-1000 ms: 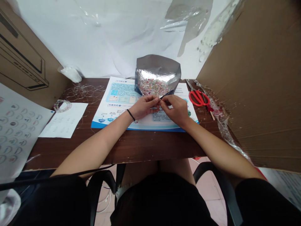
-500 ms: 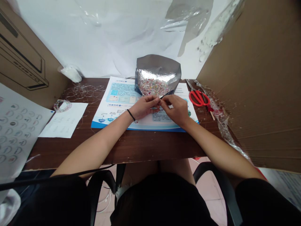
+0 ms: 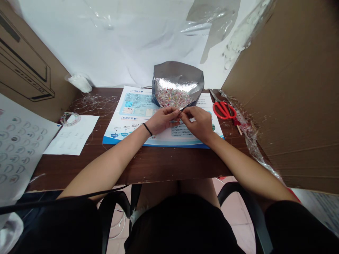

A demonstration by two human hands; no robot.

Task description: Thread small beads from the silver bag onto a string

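Observation:
My left hand (image 3: 162, 120) and my right hand (image 3: 197, 121) meet fingertip to fingertip over a blue and white printed sheet (image 3: 137, 109), just in front of an open silver foil bag (image 3: 177, 83) full of small mixed-colour beads (image 3: 172, 97). Both hands are closed in a pinch. What the fingers pinch is too small to make out. A black band circles my left wrist.
Red-handled scissors (image 3: 224, 109) lie right of the bag. A beaded bracelet (image 3: 70, 118) and a white paper (image 3: 72, 135) lie at the left, with loose clear thread (image 3: 95, 102) behind. Cardboard walls (image 3: 288, 88) stand on both sides. The brown table's (image 3: 164, 162) front edge is near my lap.

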